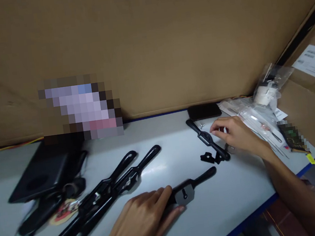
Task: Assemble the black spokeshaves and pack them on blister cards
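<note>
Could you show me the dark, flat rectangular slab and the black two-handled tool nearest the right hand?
Dark, flat rectangular slab (pixel 204 111): head view, middle of its upper face.
Black two-handled tool (pixel 208 136) nearest the right hand (pixel 238 133): head view, central body, beside its slot.

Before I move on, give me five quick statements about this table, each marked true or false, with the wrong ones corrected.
1. The left hand holds a black tool with a grey plate. True.
2. The right hand holds that same tool. False: its fingertips are beside a black two-handled frame.
3. Two more black tools lie close together. True.
4. The yellow tag is at the table's left end. False: it's at the right.
5. A thin black plate lies near the frame. True.
</note>
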The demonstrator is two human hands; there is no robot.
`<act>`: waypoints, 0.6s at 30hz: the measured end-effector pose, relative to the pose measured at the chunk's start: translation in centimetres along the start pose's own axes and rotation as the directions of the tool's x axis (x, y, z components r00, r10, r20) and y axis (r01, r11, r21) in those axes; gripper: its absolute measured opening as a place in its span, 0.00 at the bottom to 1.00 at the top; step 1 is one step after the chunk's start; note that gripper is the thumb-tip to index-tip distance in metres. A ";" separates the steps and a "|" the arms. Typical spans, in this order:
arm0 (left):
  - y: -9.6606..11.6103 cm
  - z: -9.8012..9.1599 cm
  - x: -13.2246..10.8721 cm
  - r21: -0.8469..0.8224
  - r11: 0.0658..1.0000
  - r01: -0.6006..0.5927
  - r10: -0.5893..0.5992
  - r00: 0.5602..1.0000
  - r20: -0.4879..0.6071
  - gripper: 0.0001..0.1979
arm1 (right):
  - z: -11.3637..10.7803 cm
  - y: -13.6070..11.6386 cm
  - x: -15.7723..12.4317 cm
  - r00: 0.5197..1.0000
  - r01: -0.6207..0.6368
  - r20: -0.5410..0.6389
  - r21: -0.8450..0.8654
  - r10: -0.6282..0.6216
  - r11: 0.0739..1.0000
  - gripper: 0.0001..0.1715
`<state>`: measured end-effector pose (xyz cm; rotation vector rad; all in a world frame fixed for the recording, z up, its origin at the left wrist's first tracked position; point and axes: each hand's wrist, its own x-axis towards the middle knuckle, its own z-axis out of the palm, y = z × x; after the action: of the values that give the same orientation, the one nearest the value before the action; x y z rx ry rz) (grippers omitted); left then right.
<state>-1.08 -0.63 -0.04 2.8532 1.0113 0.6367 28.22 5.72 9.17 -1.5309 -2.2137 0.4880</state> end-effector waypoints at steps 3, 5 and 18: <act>0.2 -0.2 0.0 0.006 1.000 0.014 -0.014 0.999 0.043 0.17 | -1.1 0.7 -0.5 0.984 0.019 0.176 -0.148 0.008 0.989 0.08; 0.3 -0.3 0.1 0.004 1.000 0.016 -0.016 0.999 0.044 0.18 | -1.4 0.8 -0.9 0.980 0.023 0.197 -0.193 0.016 0.981 0.07; 0.2 -0.2 0.0 -0.011 1.000 0.023 -0.022 0.997 0.070 0.17 | 3.5 5.5 2.1 0.999 0.024 -0.043 -0.226 -0.034 0.974 0.30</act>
<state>-1.05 -0.80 0.23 2.8277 1.0243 0.5351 30.19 9.34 3.71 -1.6001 -2.3164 0.1947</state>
